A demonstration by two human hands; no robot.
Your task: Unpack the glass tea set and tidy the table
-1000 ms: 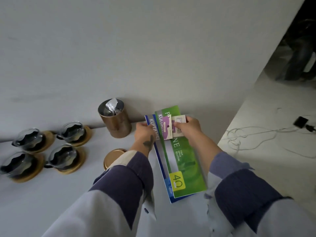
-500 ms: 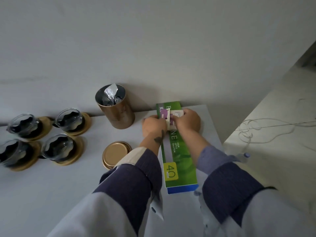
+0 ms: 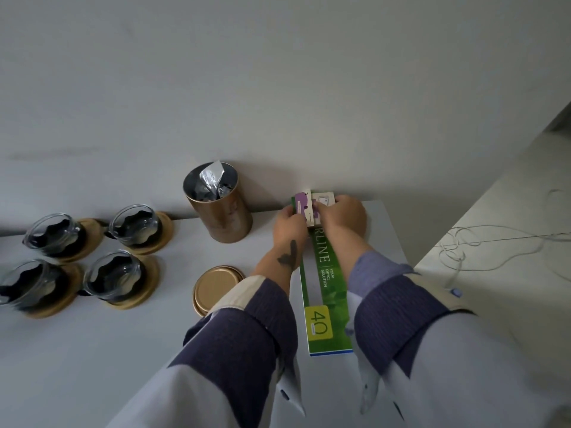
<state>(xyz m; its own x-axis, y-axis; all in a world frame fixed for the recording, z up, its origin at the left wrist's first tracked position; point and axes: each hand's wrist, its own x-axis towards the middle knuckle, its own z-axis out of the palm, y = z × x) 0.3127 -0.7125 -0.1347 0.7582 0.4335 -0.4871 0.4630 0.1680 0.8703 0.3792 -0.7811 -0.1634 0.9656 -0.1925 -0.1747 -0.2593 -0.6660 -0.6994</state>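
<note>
Several glass tea cups (image 3: 133,225) stand on round wooden saucers (image 3: 160,242) at the left of the white table (image 3: 92,350). A green folder (image 3: 327,291) lies flat at the table's back right, on a blue one of which only the near edge shows. At its far end, against the wall, my left hand (image 3: 289,225) and my right hand (image 3: 341,213) together hold small cards: a purple-and-white card (image 3: 301,202) and a white card (image 3: 323,199). Fingers of both hands curl round them.
An open copper tin (image 3: 222,217) with a foil bag (image 3: 211,180) inside stands by the wall, its gold lid (image 3: 216,288) lying in front. The table's right edge drops to a pale floor with a thin white cable (image 3: 494,242).
The blue and green folders, fanned apart a second ago, now lie squared on top of each other and pushed back to the wall. Both hands moved with them, still holding the cards.
</note>
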